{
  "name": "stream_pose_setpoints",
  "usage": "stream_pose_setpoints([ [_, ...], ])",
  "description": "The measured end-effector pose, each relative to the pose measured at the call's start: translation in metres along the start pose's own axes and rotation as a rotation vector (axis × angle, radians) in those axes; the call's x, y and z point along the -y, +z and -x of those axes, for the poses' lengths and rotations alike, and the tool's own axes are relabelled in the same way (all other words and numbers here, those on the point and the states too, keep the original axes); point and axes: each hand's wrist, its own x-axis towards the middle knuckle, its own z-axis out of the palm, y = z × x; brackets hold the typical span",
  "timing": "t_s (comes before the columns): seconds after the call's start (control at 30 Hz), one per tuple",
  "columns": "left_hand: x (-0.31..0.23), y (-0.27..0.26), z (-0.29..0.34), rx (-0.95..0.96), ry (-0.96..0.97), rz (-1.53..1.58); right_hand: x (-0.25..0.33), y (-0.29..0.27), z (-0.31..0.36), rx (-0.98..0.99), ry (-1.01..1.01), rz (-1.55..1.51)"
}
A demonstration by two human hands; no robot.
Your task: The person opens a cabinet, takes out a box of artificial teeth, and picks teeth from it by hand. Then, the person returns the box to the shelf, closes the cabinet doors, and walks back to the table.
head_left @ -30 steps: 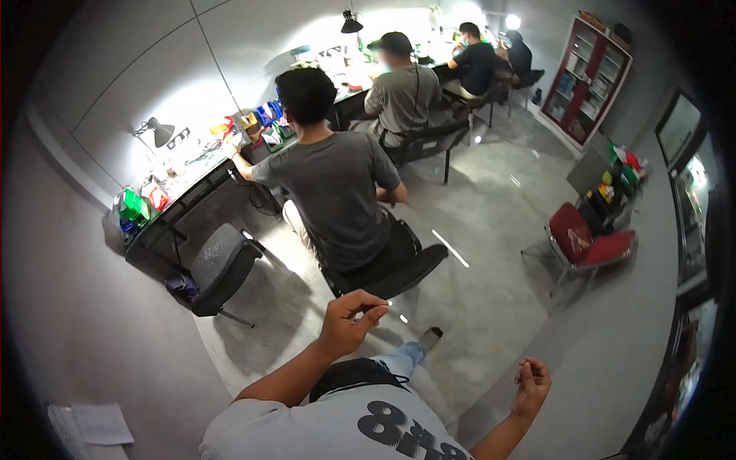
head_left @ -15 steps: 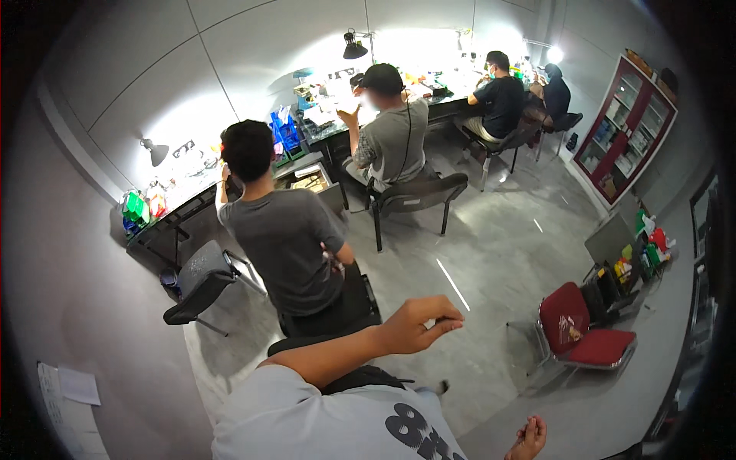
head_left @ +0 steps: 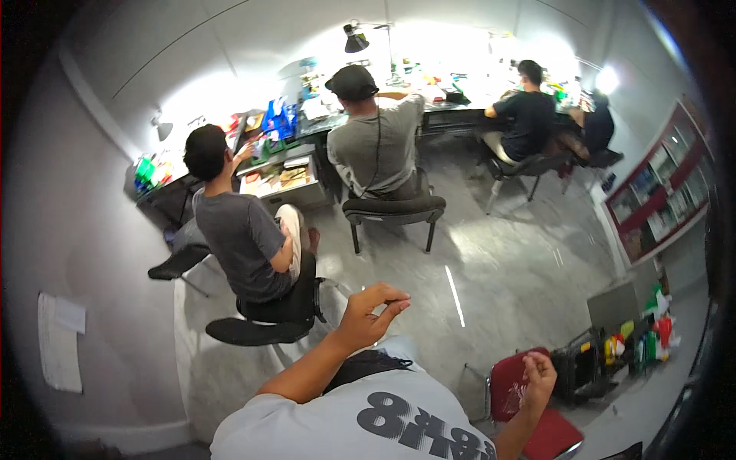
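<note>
I see the left hand [head_left: 365, 316], thumb and fingers nearly meeting; the right hand [head_left: 541, 376], fingers half-curled, before a red chair [head_left: 555, 435].

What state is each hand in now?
Left hand: curled, nothing visibly held; whether fully closed, can't tell.
Right hand: loosely curled, nothing visibly held; whether fully closed, can't tell.

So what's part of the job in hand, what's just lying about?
At the hands:
- left hand, no object visible
- right hand, no object visible; red chair behind it

Elsewhere:
- black lamp
- open drawer
- blue bins
- wall papers
- glass-fronted cabinet
</note>
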Motion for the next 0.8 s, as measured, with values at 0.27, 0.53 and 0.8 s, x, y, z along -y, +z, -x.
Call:
stream_pose_setpoints([
  [0.27, 0.073, 0.097, -0.086, -0.280, -0.294, -0.023, 0.046, -0.003, -0.218, 0.168, -0.131, -0.093],
  [0.53, 0.142, 0.301, -0.329, -0.042, -0.216, 0.290, 0.042, -0.118, -0.337, -0.060, 0.056, -0.092],
  [0.8, 0.162, 0.587, -0.507, 0.629, 0.221, 0.225, 0.010, -0.307, -0.396, -0.809, 0.073, -0.192],
])
